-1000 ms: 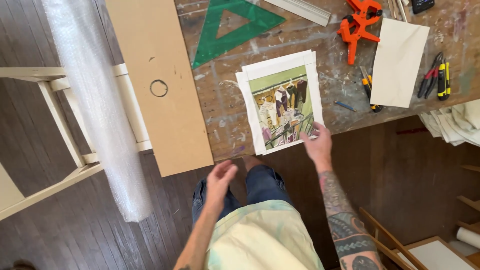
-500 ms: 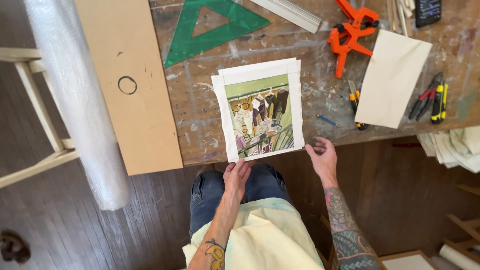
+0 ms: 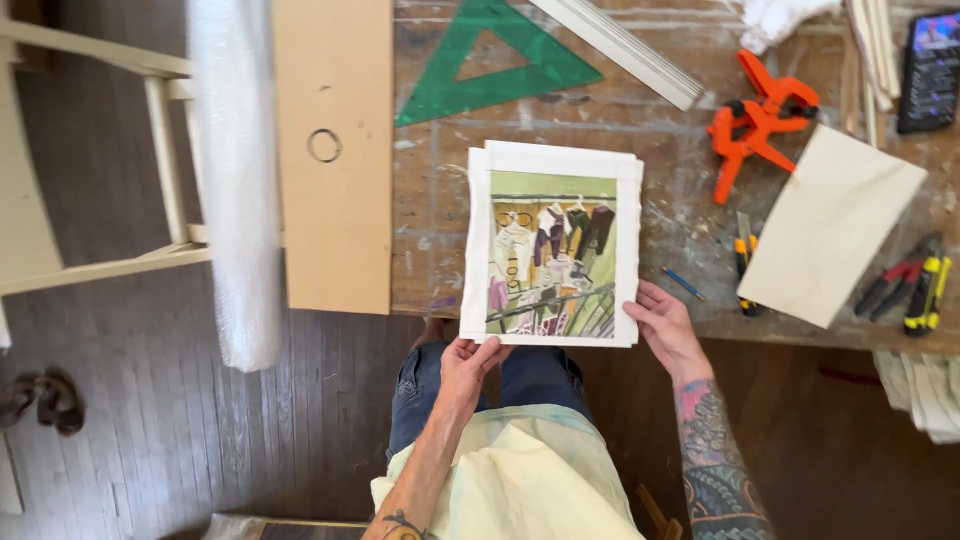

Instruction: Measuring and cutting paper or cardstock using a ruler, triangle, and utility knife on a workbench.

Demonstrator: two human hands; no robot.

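A worn, paint-streaked wooden table [image 3: 680,215] fills the upper right of the view from above; its far edge is cut off by the top of the frame. Below it lies dark plank floor [image 3: 170,430]. A long tan board [image 3: 332,150] with a small ring drawn on it lies over the table's left edge, its top cut off. Beside it hangs a roll of clear bubble wrap [image 3: 235,180], and further left part of a pale wooden chair frame [image 3: 110,150], mostly out of frame.

At the table's near edge sits a stack of white-bordered prints [image 3: 552,245]; the top one shows a green and purple collage-like picture whose details are hard to make out. How many sheets lie beneath cannot be counted. The left hand [image 3: 468,368] holds the stack's lower left corner, thumb on top and fingers hidden underneath. The right hand [image 3: 665,330] holds the lower right corner, thumb along the edge, fingers curled loosely below and partly hidden.

Behind the prints lies a green plastic set square [image 3: 500,60], cut off at the top. To the right are a blank cream card [image 3: 830,225], orange spring clamps [image 3: 760,120], and a dark phone [image 3: 930,70] at the frame edge. Small cutters with yellow handles [image 3: 925,290] lie near the right edge, partly cut off.
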